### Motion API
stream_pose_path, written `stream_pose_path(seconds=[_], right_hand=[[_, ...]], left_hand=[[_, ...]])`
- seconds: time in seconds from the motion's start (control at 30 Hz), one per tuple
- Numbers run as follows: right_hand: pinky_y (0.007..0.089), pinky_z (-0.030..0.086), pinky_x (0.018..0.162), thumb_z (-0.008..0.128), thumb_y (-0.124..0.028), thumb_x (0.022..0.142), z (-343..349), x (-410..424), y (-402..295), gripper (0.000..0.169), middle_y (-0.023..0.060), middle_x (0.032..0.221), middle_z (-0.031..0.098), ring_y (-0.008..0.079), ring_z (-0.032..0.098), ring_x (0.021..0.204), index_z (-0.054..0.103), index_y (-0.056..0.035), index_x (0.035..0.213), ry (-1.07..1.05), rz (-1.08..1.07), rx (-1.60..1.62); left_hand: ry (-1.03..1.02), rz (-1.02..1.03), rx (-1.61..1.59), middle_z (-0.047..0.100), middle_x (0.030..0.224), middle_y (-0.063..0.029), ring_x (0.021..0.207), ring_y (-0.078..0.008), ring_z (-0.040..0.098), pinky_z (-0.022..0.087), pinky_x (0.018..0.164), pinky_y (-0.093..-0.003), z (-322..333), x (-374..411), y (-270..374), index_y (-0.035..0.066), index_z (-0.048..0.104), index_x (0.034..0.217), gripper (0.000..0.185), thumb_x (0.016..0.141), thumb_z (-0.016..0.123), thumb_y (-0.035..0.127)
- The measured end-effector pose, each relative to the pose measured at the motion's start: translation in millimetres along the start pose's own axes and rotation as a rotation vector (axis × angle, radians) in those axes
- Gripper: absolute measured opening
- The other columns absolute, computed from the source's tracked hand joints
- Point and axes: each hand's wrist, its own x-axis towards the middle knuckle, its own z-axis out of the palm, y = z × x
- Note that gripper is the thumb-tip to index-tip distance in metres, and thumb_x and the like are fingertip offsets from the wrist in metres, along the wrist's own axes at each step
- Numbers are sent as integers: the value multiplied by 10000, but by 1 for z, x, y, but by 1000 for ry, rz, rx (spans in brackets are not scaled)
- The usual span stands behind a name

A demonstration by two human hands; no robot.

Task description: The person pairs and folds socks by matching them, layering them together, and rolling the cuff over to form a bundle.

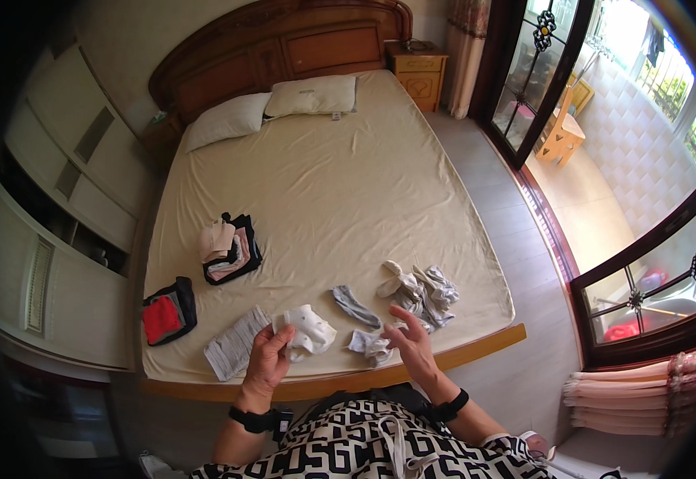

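Note:
My left hand (pixel 269 358) pinches the ribbed cuff of a white sock (pixel 306 329) with small dark spots, above the near edge of the bed. To its right, my right hand (pixel 410 344) has its fingers spread and holds nothing that I can see. Beside that hand lies a crumpled white-and-grey sock (pixel 373 346). A grey sock (pixel 355 306) lies flat just beyond. A loose heap of white and grey socks (pixel 422 293) rests farther right. Left of my left hand is a folded grey striped cloth (pixel 237 344).
On the bed's left side (pixel 312 197) are a stack of folded clothes (pixel 231 248) and a folded red and black garment (pixel 168 311). Two pillows (pixel 312 96) lie by the headboard. A wooden rail (pixel 479 353) runs along the bed's near edge. Glass doors stand at the right.

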Motion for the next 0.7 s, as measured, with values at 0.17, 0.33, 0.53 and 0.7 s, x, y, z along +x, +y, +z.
stream_pose_path(seconds=[0.17, 0.33, 0.53, 0.7], right_hand=[[253, 480, 664, 636, -281, 855, 34, -1, -34, 708, 98, 1205, 516, 125, 568, 806, 241, -86, 1409, -484, 109, 136], [207, 414, 551, 590, -237, 895, 44, -3, -37, 321, -4, 757, 582, 61, 495, 621, 571, -23, 1134, -705, 254, -120], [191, 286, 461, 547, -185, 921, 27, 2, -27, 161, -49, 584, 439, 31, 354, 511, 609, -40, 951, -497, 248, 298], [190, 349, 498, 582, -250, 898, 36, 10, -37, 251, -1, 707, 532, 59, 453, 566, 558, -43, 1037, -451, 209, 271]], left_hand=[[-22, 6, 20, 635, 1001, -56, 914, -152, 597, 469, 836, -297, -2, -1, 3, 13, 591, 1075, 248, 842, 615, 95], [7, 30, -23, 631, 1011, -56, 925, -161, 593, 464, 836, -296, 9, 0, 9, 19, 582, 1101, 293, 849, 619, 162], [-27, -83, -260, 615, 1078, -54, 991, -204, 588, 480, 842, -341, -21, 8, 5, 60, 544, 1170, 350, 853, 607, 195], [35, -66, -231, 615, 1080, -55, 1014, -202, 578, 478, 853, -364, -10, 10, -3, 67, 549, 1161, 337, 852, 606, 190]])
